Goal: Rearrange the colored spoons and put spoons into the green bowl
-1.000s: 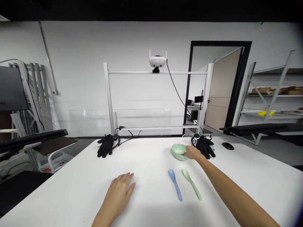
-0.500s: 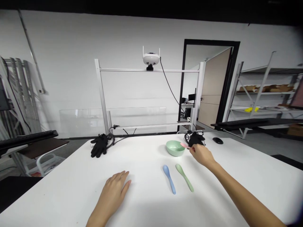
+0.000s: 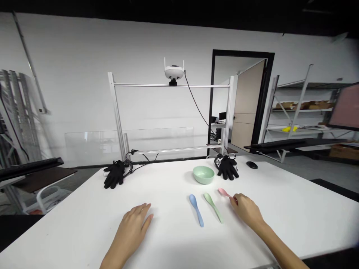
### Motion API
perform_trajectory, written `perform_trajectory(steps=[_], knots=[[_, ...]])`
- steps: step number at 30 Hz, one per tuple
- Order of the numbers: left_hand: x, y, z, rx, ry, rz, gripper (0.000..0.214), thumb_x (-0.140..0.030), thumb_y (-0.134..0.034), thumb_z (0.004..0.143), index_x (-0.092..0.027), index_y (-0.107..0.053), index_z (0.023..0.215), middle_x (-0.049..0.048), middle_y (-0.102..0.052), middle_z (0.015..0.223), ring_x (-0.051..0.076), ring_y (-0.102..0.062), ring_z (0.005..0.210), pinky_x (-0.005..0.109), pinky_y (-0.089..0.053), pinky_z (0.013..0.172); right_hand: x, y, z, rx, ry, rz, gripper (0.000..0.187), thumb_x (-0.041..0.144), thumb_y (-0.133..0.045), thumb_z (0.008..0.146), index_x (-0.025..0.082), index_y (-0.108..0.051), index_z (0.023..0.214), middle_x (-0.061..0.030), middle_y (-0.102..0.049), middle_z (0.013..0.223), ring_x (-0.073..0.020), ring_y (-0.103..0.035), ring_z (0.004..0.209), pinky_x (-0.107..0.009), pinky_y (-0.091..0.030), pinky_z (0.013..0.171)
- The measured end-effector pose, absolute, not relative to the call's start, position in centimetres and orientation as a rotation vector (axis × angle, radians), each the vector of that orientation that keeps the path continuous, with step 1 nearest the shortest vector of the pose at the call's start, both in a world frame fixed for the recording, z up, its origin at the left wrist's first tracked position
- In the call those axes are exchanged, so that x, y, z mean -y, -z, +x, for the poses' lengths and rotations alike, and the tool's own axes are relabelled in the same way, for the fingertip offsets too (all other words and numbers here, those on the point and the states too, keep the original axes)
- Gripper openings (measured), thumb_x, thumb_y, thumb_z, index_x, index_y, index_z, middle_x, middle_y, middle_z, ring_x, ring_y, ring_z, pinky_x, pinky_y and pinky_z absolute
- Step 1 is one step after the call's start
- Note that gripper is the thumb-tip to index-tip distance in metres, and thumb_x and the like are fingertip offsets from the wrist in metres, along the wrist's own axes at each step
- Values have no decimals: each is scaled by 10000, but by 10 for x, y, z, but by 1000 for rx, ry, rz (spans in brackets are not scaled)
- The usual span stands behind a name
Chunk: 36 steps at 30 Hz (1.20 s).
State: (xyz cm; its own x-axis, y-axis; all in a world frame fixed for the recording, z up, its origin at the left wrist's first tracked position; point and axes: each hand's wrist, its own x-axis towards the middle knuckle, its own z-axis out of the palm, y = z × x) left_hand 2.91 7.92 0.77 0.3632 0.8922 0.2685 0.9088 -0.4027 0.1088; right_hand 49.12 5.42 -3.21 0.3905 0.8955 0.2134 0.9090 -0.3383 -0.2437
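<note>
A pink spoon is held by its handle in my right hand, whose fingers are closed round it. Its bowl end points up and left, low over the table or touching it; I cannot tell which. To its left lie a green spoon and a blue spoon, side by side. Behind the spoons stands a light green bowl. My left hand rests at the left with fingers stretched out, holding nothing, apart from the spoons.
Two black gloves, one at the back left and one behind the bowl's right side, lie on the white table with cables. A black mouse sits at the back right. A metal frame rises along the rear edge.
My right hand has moved the pink spoon from the bowl's right rim down towards me, to the right of the green spoon. My left hand stays almost in place. The view has shifted slightly.
</note>
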Motion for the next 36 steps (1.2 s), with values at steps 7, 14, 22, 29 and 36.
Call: perform_trajectory(steps=[7,14,22,29,36], knots=[[-77,-7,30,1661,459,-2557,511,-411,-354,1044,-188,-602,1431,108,-627,1464,294,-578,1344,470,-470,1092,-48,42,484,1587,29,-2340,398,376,-295,1003,210,-544,740,-78,-634,812,-189,-579,703,-287,-313,598],[-77,-7,31,1671,438,-2560,527,-426,-348,1046,-183,-589,1445,107,-618,1475,292,-568,1354,471,-464,1100,-48,42,485,1624,35,-2363,369,369,-338,980,202,-583,760,-99,-648,886,-201,-590,754,-292,-325,612],[-77,-6,31,1665,458,-2551,520,-431,-353,1044,-194,-597,1437,104,-623,1470,297,-572,1351,474,-466,1095,-47,43,483,1659,6,-2396,346,346,-351,977,182,-613,821,-124,-677,952,-219,-631,839,-296,-340,640],[-77,-7,31,1673,433,-2551,521,-418,-351,1047,-186,-587,1449,104,-620,1473,287,-568,1356,455,-462,1099,-45,42,481,1650,8,-2427,387,369,-333,991,163,-627,846,-139,-679,981,-241,-635,856,-324,-374,654],[-80,-3,30,1651,486,-2551,503,-428,-378,1038,-205,-609,1426,101,-636,1456,295,-581,1343,459,-474,1088,-38,36,478,1622,96,-2431,415,414,-316,1009,173,-648,949,-135,-671,1022,-255,-641,924,-317,-392,666]])
